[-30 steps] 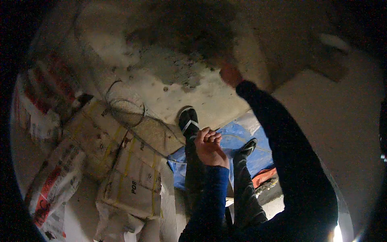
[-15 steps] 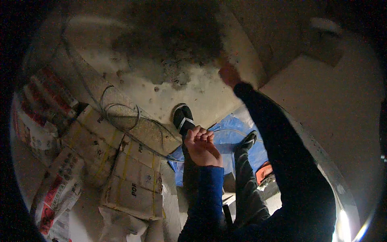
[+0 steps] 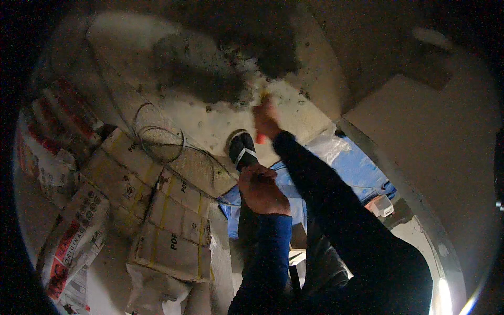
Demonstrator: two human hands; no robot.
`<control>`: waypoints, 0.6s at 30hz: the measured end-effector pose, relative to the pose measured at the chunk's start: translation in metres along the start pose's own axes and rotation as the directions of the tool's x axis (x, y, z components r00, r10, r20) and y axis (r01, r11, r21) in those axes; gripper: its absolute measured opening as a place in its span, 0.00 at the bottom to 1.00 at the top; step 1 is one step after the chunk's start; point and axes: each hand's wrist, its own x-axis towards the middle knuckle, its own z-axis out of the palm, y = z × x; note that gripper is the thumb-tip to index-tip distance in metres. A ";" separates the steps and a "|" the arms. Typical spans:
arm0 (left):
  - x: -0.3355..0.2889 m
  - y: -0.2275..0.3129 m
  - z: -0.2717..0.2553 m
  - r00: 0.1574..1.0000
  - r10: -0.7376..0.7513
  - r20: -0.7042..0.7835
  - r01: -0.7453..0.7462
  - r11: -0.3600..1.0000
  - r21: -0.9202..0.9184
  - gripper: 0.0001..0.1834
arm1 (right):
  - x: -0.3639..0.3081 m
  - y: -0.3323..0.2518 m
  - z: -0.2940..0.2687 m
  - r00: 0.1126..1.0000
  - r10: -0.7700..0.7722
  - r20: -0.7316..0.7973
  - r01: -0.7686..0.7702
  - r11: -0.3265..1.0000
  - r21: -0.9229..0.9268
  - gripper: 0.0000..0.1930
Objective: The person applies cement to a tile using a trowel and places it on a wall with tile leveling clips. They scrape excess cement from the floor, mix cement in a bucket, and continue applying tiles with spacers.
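My right hand is closed round a red-handled tool, blurred by motion. The red end sticks out below the fist, and a yellowish bit shows above it. What the working end looks like I cannot make out. Beneath it lies a pale, rough surface with a broad dark patch like wet mortar. Nearer to me, my left hand hovers in shadow with its fingers curled in, nothing visible in them. Just beyond it is my dark shoe with a white strap.
Strapped cartons and printed bags stand along the left. A loose cable coils beside them. Blue sheeting spreads under my right arm, with an orange and white object near it. At far right a pale panel rises.
My right hand has swung left and toward me, and the red handle now shows. My left hand has turned a little into shadow, staying in about the same place.
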 end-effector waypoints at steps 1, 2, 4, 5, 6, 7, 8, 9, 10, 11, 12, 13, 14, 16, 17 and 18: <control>0.001 0.001 -0.003 0.998 0.026 -0.049 -0.025 1.000 0.006 0.14 | 0.009 -0.028 0.020 0.990 -0.137 0.013 0.137 0.964 -0.227 0.30; 0.002 0.003 -0.006 0.994 0.052 -0.093 -0.052 0.999 0.013 0.14 | 0.011 -0.036 0.020 0.964 -0.252 0.080 0.262 0.866 -0.425 0.31; 0.005 0.010 -0.011 0.999 0.049 -0.016 -0.051 0.994 -0.095 0.14 | 0.009 -0.042 -0.002 0.932 -0.345 -0.111 0.334 0.936 -0.110 0.33; 0.008 0.014 -0.013 0.999 -0.019 0.026 0.023 0.988 -0.153 0.15 | 0.001 -0.034 -0.024 0.917 -0.317 -0.243 0.383 0.871 0.308 0.33; 0.011 0.016 -0.016 0.988 -0.056 0.145 0.087 0.972 -0.217 0.16 | -0.007 -0.023 -0.047 0.939 -0.289 -0.184 0.339 0.866 0.369 0.32; 0.014 0.018 -0.020 0.963 -0.093 0.253 0.162 0.950 -0.268 0.17 | -0.016 -0.011 -0.067 0.937 -0.313 -0.156 0.346 0.897 0.275 0.30; 0.015 0.015 -0.024 0.989 -0.027 0.143 0.056 0.978 -0.199 0.17 | -0.023 -0.002 -0.083 0.955 -0.280 -0.092 0.294 0.927 0.234 0.29; 0.019 0.016 -0.029 0.971 -0.017 0.238 0.066 0.978 -0.198 0.17 | -0.023 0.003 -0.096 0.967 -0.213 -0.139 0.239 0.949 0.207 0.27; 0.024 0.015 -0.032 0.961 -0.031 0.276 0.093 0.973 -0.214 0.17 | -0.020 0.006 -0.106 0.970 -0.235 -0.055 0.241 0.957 0.160 0.26; 0.027 0.017 -0.035 0.954 -0.072 0.290 0.145 0.960 -0.239 0.16 | -0.017 0.007 -0.112 0.973 -0.187 -0.133 0.205 0.969 0.137 0.24; 0.029 0.018 -0.037 0.958 -0.014 0.286 0.090 0.963 -0.255 0.16 | -0.013 0.003 -0.113 0.974 -0.157 -0.163 0.175 0.979 0.107 0.23; 0.030 0.020 -0.037 0.957 -0.005 0.290 0.089 0.957 -0.276 0.16 | -0.011 -0.003 -0.113 0.982 -0.164 -0.095 0.166 0.986 0.021 0.21; 0.029 0.022 -0.036 0.980 -0.026 0.199 0.081 0.957 -0.277 0.16 | -0.011 -0.009 -0.110 0.979 -0.122 -0.165 0.134 0.989 0.063 0.20; 0.029 0.028 -0.031 0.998 -0.030 0.056 0.044 0.962 -0.271 0.17 | -0.018 -0.022 -0.100 0.984 -0.033 -0.173 0.044 0.997 0.061 0.17; 0.029 0.030 -0.028 1.000 -0.013 -0.002 0.012 0.966 -0.257 0.17 | -0.027 -0.028 -0.092 0.984 -0.043 -0.171 0.067 0.988 0.136 0.17; 0.029 0.032 -0.025 0.998 0.000 -0.058 -0.014 0.971 -0.239 0.18 | -0.034 -0.034 -0.085 0.988 0.029 -0.153 -0.002 0.985 0.174 0.17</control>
